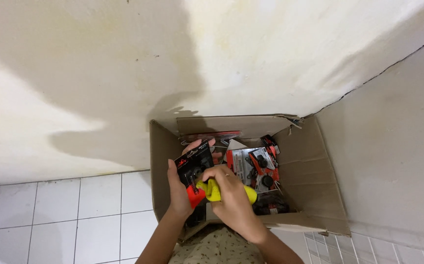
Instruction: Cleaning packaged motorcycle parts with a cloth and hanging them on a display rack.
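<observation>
The right hand (231, 198) hides most of the yellow-handled tool (212, 189).

An open brown cardboard box (314, 181) stands in the wall corner on the floor. Inside it lie red-and-black blister packs (255, 167) with clear fronts. The left hand (178, 188) holds a black-and-orange carded package (193, 168) upright above them.

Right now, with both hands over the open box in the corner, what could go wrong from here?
The left hand holds the black and orange blister pack only by its edge, above the cardboard box, so it could slip back in. The right hand grips a yellow object against that pack; a tug might knock it loose. The packs in the box lie loosely stacked and tilted, so reaching in could shift them.
</observation>
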